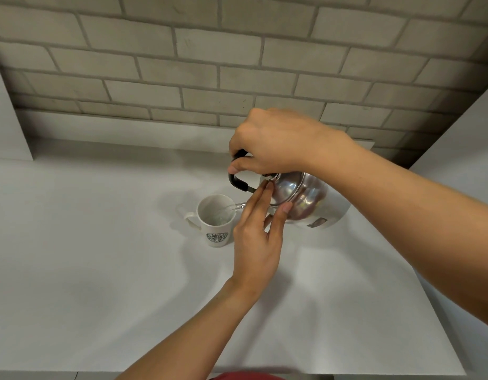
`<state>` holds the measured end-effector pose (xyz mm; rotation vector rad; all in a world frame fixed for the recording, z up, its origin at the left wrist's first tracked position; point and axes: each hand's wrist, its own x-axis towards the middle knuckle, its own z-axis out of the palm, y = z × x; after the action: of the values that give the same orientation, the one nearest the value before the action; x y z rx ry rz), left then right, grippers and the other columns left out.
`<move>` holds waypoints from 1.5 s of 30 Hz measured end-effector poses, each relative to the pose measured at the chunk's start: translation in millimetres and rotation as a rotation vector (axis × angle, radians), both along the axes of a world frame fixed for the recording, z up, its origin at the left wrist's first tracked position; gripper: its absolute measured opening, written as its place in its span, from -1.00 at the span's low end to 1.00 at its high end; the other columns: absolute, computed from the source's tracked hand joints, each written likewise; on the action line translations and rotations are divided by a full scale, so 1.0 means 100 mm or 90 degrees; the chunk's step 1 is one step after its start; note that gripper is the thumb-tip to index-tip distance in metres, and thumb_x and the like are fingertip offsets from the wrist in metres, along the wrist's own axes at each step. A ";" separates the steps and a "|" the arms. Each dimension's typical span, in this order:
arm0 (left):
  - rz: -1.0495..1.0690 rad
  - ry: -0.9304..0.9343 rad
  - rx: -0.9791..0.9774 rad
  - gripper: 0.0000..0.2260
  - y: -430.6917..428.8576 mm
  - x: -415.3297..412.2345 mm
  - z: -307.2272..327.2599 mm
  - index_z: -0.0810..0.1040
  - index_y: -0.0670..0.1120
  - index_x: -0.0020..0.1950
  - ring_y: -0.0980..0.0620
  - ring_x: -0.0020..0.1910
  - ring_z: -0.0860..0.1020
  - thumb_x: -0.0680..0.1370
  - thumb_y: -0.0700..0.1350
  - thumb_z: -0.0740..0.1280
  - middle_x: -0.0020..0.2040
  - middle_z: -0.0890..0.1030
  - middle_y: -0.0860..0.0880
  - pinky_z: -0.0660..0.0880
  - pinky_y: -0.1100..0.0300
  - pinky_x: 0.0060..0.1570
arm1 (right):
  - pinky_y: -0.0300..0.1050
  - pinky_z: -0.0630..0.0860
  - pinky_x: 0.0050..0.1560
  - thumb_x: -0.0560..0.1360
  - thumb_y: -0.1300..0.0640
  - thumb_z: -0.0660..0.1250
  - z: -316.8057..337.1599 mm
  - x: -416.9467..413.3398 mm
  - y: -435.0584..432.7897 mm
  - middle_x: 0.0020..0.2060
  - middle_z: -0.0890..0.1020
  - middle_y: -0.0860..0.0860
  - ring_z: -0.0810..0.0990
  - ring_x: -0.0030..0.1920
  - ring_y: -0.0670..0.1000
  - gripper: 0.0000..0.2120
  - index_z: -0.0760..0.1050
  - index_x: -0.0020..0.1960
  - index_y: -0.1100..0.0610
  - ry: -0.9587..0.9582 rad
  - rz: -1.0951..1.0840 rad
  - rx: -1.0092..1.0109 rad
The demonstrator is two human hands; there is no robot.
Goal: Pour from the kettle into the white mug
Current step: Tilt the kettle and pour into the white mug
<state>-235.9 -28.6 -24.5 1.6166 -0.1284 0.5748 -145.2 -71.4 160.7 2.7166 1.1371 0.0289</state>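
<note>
Both hands work the kettle: the right hand is closed around its black handle, tipping it, while the left hand, fingers extended, presses on the lid. Just left of them, the white mug catches a thin clear stream, so pouring seems underway; fill level unclear. Its green round logo is unreadable.

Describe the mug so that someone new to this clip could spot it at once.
On the white counter below the brick wall, just left of the tilted steel kettle, stands the white mug. It alone carries a green round logo, and water streams into it.
</note>
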 end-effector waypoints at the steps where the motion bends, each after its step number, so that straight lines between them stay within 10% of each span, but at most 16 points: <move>1: -0.001 0.000 -0.007 -0.60 0.00 0.00 0.00 0.46 -0.03 0.50 0.35 0.44 0.39 0.66 -0.04 0.38 0.48 0.50 0.01 0.59 0.28 0.16 | -0.06 0.40 -0.31 0.58 -0.22 0.34 0.00 0.00 0.00 -0.38 0.36 -0.11 0.63 -0.14 0.24 -0.65 0.69 0.04 0.04 0.000 0.000 -0.001; 45: 0.042 -0.044 -0.012 -0.65 -0.02 0.00 0.11 0.53 -0.23 0.42 0.23 0.39 0.47 0.64 -0.18 0.38 0.38 0.58 -0.13 0.40 0.57 0.16 | -0.17 0.24 -0.44 0.54 -0.19 0.43 0.04 0.01 0.16 -0.39 0.33 -0.10 0.52 -0.29 0.15 -0.69 0.67 -0.01 0.07 -0.020 0.009 -0.014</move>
<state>-236.1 -30.2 -13.6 1.5883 -0.1211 0.6823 -144.0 -55.8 164.4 2.6786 1.1417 0.0597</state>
